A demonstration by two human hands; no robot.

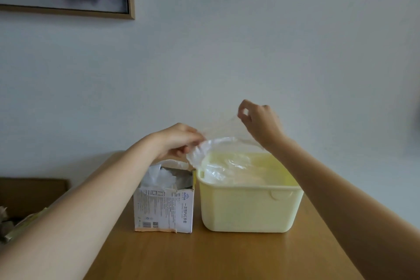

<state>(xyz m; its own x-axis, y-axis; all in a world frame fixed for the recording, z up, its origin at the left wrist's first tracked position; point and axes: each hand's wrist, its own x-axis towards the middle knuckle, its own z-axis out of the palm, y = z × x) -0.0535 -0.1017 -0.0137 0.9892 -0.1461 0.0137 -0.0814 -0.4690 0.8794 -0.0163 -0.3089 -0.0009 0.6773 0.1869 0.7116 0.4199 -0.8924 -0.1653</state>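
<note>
— Over the yellow bin (250, 209) I hold a clear plastic film (218, 143), and its lower part sags inside. The fingers of my left hand (179, 141) pinch its crumpled left edge. My right hand (259, 123), higher up, pinches the top corner.
— Any writing?
— On the torn-open carton (163, 209) just left of the bin on the desk (204, 254), "INTCO" and "一次性PVC手套" run sideways. The small print, barcode and QR code are too fine for me to read.
— Inside it?
— Crumpled clear plastic.
</note>
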